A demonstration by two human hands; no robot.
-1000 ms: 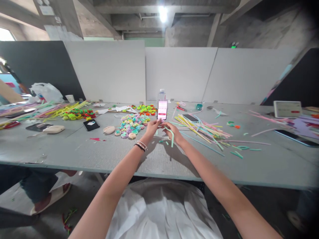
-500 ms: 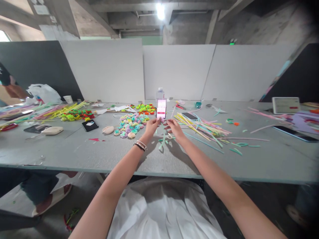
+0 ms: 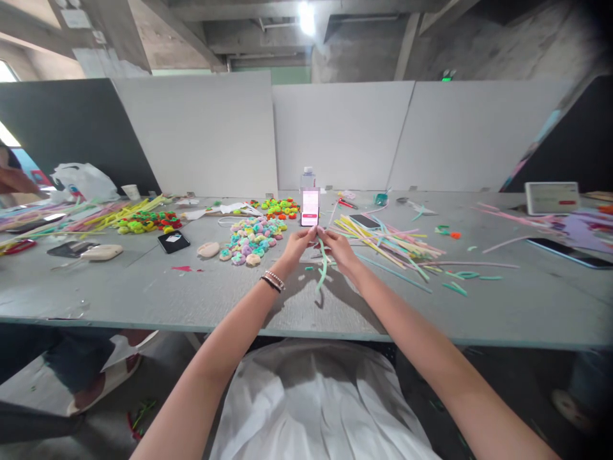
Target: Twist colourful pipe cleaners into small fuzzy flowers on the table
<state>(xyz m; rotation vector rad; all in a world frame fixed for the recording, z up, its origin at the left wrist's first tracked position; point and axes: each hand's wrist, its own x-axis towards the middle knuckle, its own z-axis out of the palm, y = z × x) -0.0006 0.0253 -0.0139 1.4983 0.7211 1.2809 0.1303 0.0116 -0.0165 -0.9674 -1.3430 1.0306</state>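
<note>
Fingers (image 3: pixel 309 235) of left hand (image 3: pixel 297 248) and right hand (image 3: pixel 340 250), slightly apart moments ago, now meet, apparently pinching fuzzy pale-green strip (image 3: pixel 324 271) dangling above grey tabletop (image 3: pixel 230 303), suggesting two-handed work on it.

Looking at a long grey counter (image 3: pixel 191 303), pretty cluttered tbh. Got small fuzzy pastel pieces (image 3: pixel 255 239) heaped left of centre, thin multicoloured fuzzy sticks (image 3: pixel 390 245) sprawled to the right, plus a flat black square gadget (image 3: pixel 174 243) and crumpled white plastic bag (image 3: pixel 86 182) further left.

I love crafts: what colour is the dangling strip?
The strip is pale green, in the head view.
</note>
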